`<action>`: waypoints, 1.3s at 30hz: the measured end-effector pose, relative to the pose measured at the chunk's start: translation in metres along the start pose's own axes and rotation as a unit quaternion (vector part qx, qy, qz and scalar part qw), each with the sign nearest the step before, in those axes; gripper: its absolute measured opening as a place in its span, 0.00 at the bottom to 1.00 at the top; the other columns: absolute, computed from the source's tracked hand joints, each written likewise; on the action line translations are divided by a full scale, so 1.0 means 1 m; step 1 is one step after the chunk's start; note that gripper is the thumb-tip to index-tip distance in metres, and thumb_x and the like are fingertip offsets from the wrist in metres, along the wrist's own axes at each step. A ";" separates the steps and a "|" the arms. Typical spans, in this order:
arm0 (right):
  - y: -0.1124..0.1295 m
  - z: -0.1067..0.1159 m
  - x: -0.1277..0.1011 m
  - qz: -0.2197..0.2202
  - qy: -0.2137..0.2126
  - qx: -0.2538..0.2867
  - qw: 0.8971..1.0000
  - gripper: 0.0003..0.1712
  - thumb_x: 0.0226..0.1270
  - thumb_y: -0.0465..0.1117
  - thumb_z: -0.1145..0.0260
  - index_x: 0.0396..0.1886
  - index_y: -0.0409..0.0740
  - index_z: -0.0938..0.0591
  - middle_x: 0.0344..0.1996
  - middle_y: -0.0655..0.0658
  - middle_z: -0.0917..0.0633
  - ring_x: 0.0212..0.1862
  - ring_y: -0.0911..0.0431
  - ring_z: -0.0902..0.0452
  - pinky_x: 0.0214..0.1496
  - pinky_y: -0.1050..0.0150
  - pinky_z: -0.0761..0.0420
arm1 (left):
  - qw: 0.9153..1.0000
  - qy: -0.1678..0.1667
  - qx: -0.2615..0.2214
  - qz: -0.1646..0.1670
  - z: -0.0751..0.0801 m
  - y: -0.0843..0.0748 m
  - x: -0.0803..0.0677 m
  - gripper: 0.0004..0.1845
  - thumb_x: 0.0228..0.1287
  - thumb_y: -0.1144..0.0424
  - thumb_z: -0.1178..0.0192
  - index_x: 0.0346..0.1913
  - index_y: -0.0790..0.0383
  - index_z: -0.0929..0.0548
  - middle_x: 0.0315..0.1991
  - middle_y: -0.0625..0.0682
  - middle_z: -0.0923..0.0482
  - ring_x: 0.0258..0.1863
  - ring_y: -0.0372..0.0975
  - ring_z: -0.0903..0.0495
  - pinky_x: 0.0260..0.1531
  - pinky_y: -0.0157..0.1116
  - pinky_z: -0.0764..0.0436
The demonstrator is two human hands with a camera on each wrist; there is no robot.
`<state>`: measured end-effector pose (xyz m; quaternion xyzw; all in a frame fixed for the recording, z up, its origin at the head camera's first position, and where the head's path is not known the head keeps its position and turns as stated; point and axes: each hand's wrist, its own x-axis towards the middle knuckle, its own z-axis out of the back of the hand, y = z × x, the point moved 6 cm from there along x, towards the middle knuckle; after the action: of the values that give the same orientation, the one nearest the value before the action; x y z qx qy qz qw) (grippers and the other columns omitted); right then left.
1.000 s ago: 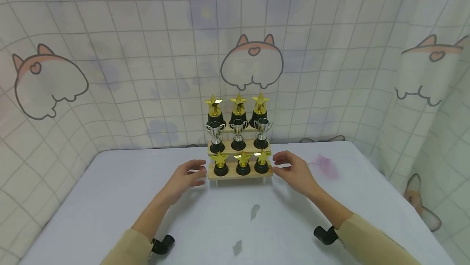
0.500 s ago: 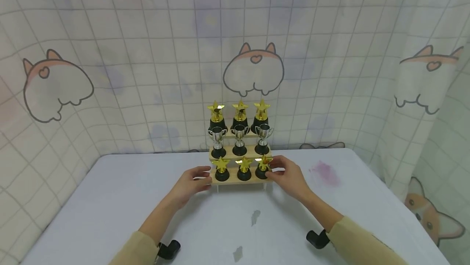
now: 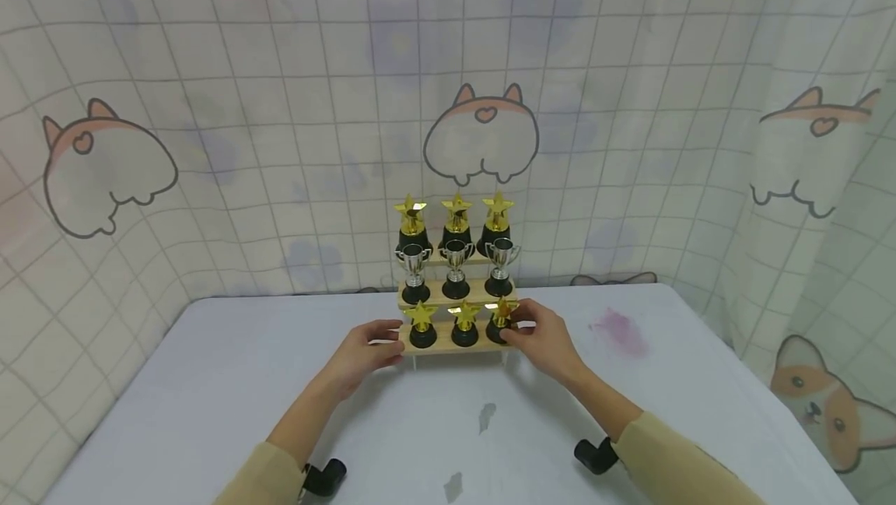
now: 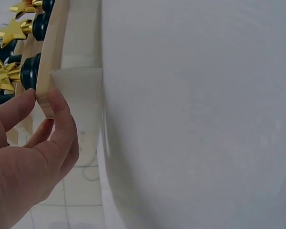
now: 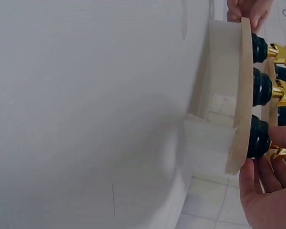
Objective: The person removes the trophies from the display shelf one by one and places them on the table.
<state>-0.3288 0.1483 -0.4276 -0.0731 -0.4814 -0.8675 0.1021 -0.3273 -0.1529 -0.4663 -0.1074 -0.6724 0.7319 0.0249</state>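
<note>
Left hand (image 3: 364,351) pinching wooden stand's (image 3: 448,346) end, right hand (image 3: 542,338) closed around gold star trophy (image 3: 501,317) between fingertips.

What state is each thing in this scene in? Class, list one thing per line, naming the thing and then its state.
Left hand: grips the stand's left end.
Right hand: pinches the right bottom star trophy.
Wooden stand: upright on the table, three tiers full.
Silver cup trophies: upright, middle tier.
Top star trophies: upright.
</note>
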 end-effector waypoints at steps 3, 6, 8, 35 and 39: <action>-0.001 -0.002 0.001 -0.002 0.004 -0.005 1.000 0.19 0.62 0.33 0.24 0.52 0.36 0.18 0.45 0.41 0.14 0.51 0.46 0.17 0.53 0.55 0.13 | 1.000 -0.004 -0.002 0.005 0.000 0.000 0.000 0.26 0.69 0.76 0.37 0.69 0.74 0.28 0.59 0.68 0.27 0.48 0.47 0.18 0.52 0.44 0.14; -0.003 -0.003 0.001 -0.010 0.007 -0.011 1.000 0.20 0.61 0.34 0.24 0.52 0.37 0.18 0.45 0.41 0.14 0.48 0.47 0.16 0.52 0.54 0.13 | 1.000 -0.005 -0.004 0.006 0.000 0.000 0.001 0.26 0.69 0.77 0.37 0.69 0.74 0.28 0.58 0.68 0.27 0.48 0.46 0.18 0.52 0.44 0.14; -0.004 -0.004 0.000 -0.014 0.009 -0.014 1.000 0.20 0.61 0.34 0.24 0.52 0.37 0.17 0.45 0.42 0.14 0.47 0.48 0.16 0.52 0.54 0.14 | 1.000 -0.005 -0.006 0.007 0.000 0.000 0.002 0.26 0.68 0.77 0.37 0.68 0.74 0.28 0.58 0.68 0.27 0.47 0.46 0.18 0.52 0.45 0.14; -0.004 -0.005 0.003 -0.022 0.030 -0.026 0.999 0.21 0.61 0.36 0.23 0.51 0.33 0.17 0.48 0.38 0.14 0.47 0.46 0.17 0.51 0.53 0.14 | 1.000 -0.008 -0.014 0.019 0.002 0.002 0.004 0.26 0.67 0.79 0.37 0.67 0.76 0.27 0.58 0.68 0.27 0.46 0.47 0.17 0.51 0.45 0.14; -0.002 -0.004 0.001 -0.016 0.026 -0.027 0.999 0.21 0.61 0.35 0.22 0.52 0.33 0.17 0.47 0.39 0.14 0.46 0.47 0.17 0.51 0.53 0.14 | 1.000 -0.005 -0.014 0.021 0.002 0.002 0.006 0.26 0.67 0.79 0.37 0.67 0.76 0.27 0.57 0.68 0.27 0.44 0.46 0.16 0.51 0.44 0.14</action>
<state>-0.3308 0.1463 -0.4313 -0.0458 -0.4563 -0.8831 0.0987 -0.3329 -0.1540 -0.4694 -0.1180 -0.6801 0.7236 0.0048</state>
